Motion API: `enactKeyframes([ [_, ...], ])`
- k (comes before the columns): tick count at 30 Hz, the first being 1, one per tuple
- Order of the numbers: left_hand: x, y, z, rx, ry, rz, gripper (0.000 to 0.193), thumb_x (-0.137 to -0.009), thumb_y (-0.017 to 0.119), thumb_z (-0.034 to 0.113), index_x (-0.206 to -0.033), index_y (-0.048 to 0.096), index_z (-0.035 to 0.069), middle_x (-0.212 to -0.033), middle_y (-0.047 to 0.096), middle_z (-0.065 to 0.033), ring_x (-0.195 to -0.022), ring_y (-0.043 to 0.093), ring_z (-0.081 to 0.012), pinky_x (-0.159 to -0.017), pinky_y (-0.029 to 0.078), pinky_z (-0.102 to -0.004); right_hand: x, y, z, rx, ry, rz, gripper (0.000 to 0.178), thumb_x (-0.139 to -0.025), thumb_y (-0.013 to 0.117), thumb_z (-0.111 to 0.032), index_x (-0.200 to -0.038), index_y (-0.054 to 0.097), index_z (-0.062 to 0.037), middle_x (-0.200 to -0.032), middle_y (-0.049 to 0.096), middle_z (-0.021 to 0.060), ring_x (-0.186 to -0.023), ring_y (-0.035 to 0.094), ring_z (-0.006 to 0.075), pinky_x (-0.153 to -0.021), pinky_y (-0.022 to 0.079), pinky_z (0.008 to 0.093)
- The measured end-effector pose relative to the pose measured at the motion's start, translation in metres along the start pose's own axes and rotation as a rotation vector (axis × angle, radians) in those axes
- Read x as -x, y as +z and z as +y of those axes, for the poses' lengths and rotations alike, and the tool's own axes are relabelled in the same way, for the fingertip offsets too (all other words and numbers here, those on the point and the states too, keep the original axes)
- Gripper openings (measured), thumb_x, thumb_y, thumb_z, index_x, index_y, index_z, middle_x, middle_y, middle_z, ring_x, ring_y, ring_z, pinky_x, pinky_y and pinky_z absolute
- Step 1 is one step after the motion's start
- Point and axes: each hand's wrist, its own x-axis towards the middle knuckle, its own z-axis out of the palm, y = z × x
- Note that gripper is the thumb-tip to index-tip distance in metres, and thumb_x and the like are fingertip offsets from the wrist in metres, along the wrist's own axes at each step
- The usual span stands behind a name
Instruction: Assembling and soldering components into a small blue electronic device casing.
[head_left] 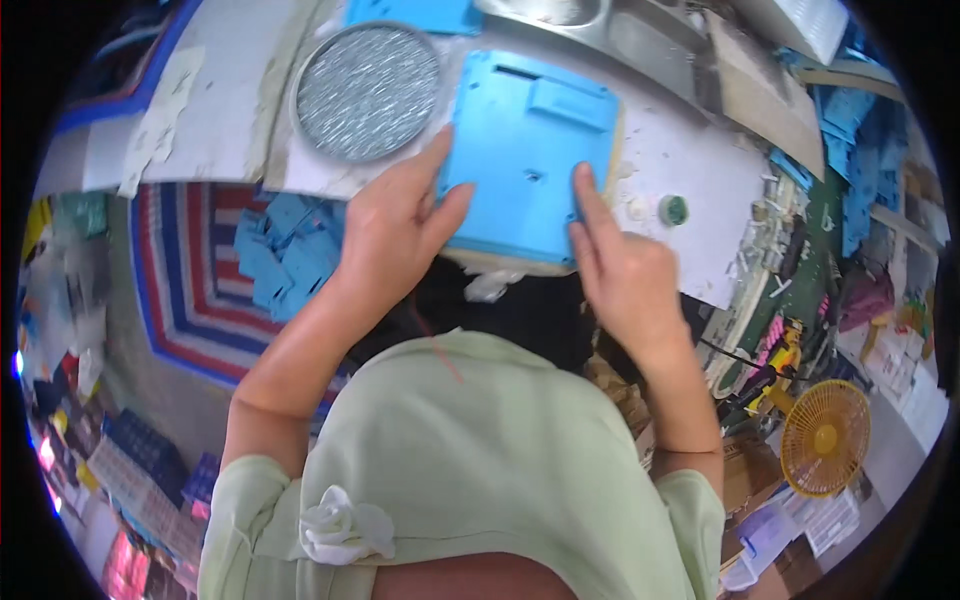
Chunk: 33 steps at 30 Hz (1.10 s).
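Observation:
A flat, squarish blue plastic panel (515,170) lies in front of me at the table's near edge. It has a raised rectangular block and a slot near its far end and a small hole near the middle. My left hand (400,210) grips its left edge, the thumb resting over the near left part. At the right edge my right hand (630,275) holds on, its index finger laid along the side. Some fingertips are hidden by the panel. Close to my left hand stands a round tray (297,105) full of thin, shiny metal pieces (368,92).
Metal bins (655,45) line the table's far side, with another blue part (415,14) beside them. A small green round thing (673,209) lies right. Below left, a striped bag (185,290) holds several blue parts (290,255). A yellow fan (825,438) stands lower right.

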Motion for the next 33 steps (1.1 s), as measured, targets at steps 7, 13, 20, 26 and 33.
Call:
enactKeyframes([
  [7, -0.012, -0.041, -0.017, 0.603, -0.232, -0.461, 0.082, -0.083, 0.076, -0.002, -0.157, 0.042, 0.005, -0.084, 0.043, 0.0043, -0.072, 0.04, -0.0071, -0.067, 0.037, -0.0203, -0.014, -0.026, 0.001, 0.196, -0.037, -0.171, 0.054, -0.094, 0.07, -0.026, -0.143, 0.058, -0.0061, -0.053, 0.057, 0.008, -0.044, 0.057, 0.0267, -0.048, 0.046, 0.0402],
  [13, 0.007, -0.033, -0.018, 0.619, -0.156, -0.437, 0.087, -0.079, 0.077, -0.007, -0.157, 0.041, 0.004, -0.086, 0.041, 0.0016, -0.074, 0.041, -0.011, -0.068, 0.039, -0.0233, -0.018, -0.026, 0.017, -0.083, -0.072, -0.174, 0.063, -0.087, 0.078, -0.02, -0.144, 0.055, -0.0026, -0.069, 0.063, 0.0119, -0.06, 0.062, 0.0287, -0.059, 0.05, 0.0407],
  [20, 0.016, -0.024, -0.027, 0.304, 0.214, -0.324, 0.084, -0.075, 0.084, 0.002, -0.151, 0.048, 0.001, -0.086, 0.051, -0.0085, -0.074, 0.051, -0.0251, -0.066, 0.045, -0.0337, -0.014, -0.029, 0.028, -0.194, -0.121, -0.27, 0.08, -0.082, 0.083, -0.02, -0.149, 0.047, 0.0019, -0.083, 0.063, 0.0136, -0.071, 0.062, 0.028, -0.065, 0.05, 0.0396],
  [26, 0.013, -0.031, -0.032, 0.084, 0.324, -0.329, 0.086, -0.074, 0.087, 0.012, -0.15, 0.049, 0.002, -0.089, 0.056, -0.0118, -0.078, 0.056, -0.029, -0.069, 0.048, -0.0362, -0.013, -0.025, 0.025, -0.097, -0.156, -0.277, 0.086, -0.08, 0.084, -0.022, -0.151, 0.044, 0.0025, -0.081, 0.059, 0.0123, -0.071, 0.059, 0.0278, -0.065, 0.049, 0.0403],
  [33, -0.029, -0.063, -0.047, 0.156, 0.312, -0.193, 0.041, -0.076, 0.084, 0.019, -0.114, 0.075, 0.009, -0.091, 0.062, -0.0099, -0.086, 0.062, -0.0318, -0.078, 0.051, -0.0389, -0.03, -0.051, 0.007, 0.112, -0.162, -0.385, 0.076, -0.076, 0.085, -0.022, -0.14, 0.055, 0.0047, -0.084, 0.061, 0.0111, -0.078, 0.059, 0.0275, -0.068, 0.05, 0.0406],
])
